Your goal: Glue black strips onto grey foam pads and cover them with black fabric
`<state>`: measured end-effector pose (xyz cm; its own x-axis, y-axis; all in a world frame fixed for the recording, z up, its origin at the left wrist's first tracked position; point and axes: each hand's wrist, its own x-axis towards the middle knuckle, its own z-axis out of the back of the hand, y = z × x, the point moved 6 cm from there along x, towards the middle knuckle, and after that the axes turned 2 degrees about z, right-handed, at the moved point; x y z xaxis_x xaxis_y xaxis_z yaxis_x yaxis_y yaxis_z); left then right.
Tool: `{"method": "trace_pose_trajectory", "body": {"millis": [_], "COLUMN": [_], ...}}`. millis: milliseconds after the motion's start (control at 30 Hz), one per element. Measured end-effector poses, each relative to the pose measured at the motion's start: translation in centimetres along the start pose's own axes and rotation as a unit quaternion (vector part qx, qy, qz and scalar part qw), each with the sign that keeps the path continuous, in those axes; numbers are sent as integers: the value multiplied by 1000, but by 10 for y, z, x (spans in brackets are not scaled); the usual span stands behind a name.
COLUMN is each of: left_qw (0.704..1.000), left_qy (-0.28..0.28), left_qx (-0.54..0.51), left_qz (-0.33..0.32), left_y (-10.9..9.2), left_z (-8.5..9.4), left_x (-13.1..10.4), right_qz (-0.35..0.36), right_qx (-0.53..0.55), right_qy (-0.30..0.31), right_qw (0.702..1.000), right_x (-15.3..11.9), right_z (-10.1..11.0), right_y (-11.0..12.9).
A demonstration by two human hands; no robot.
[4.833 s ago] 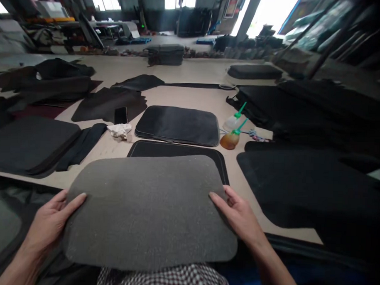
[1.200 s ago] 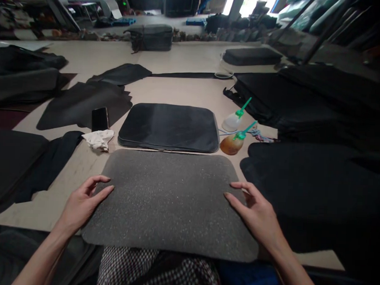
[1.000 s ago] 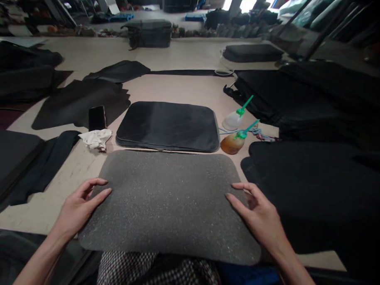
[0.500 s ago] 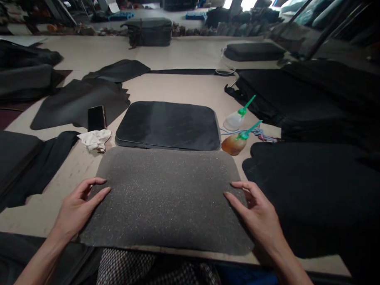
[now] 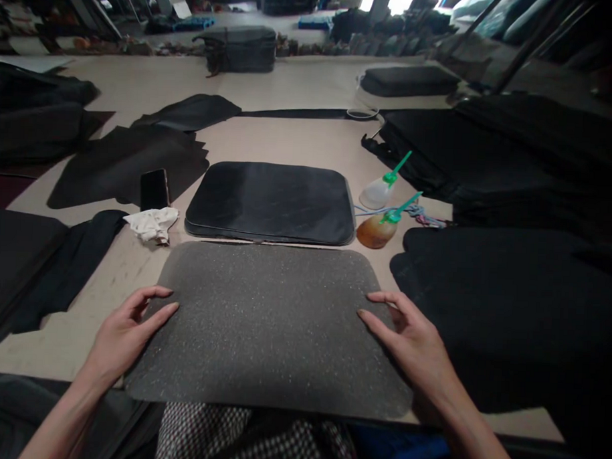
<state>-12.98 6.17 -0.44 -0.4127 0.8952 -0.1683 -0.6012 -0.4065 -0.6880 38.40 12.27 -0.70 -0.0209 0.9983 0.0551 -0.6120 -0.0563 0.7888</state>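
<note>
A grey speckled panel (image 5: 267,328) with rounded corners lies at the table's front edge, its near side reaching slightly past it. My left hand (image 5: 132,324) rests at the panel's left edge, thumb and index finger on top, apart from each other. At the right edge my right hand (image 5: 407,333) has its thumb and index finger on the surface in the same way; its other fingers are partly hidden. Behind the panel, separated by a narrow gap, sits a stack of smooth black panels (image 5: 271,201).
Two squeeze bottles, one clear (image 5: 376,193) and one amber (image 5: 376,232), stand right of the black stack. A phone (image 5: 155,189) and a white cloth (image 5: 153,225) lie left. Dark sheets (image 5: 504,310) cover the right side; more dark pieces (image 5: 132,160) lie left.
The grey panel has shifted slightly toward me, opening a narrow gap from the black stack. My right hand has moved a little left; my left hand looks nearly unmoved.
</note>
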Motion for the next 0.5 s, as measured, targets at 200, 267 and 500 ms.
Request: {"method": "trace_pose_trajectory", "body": {"millis": [200, 267, 500], "left_qw": [1000, 1000, 1000], "left_qy": [4, -3, -12], "left_qx": [-13, -7, -8], "left_qz": [3, 6, 1], "left_y": [2, 1, -3], "left_z": [-1, 1, 3], "left_x": [0, 0, 2], "right_qz": [-10, -12, -5], "right_qx": [-7, -9, 0], "right_qy": [0, -7, -17], "right_qw": [1000, 1000, 1000], "right_x": [-1, -2, -2], "right_z": [1, 3, 6], "right_y": [-2, -1, 4]}}
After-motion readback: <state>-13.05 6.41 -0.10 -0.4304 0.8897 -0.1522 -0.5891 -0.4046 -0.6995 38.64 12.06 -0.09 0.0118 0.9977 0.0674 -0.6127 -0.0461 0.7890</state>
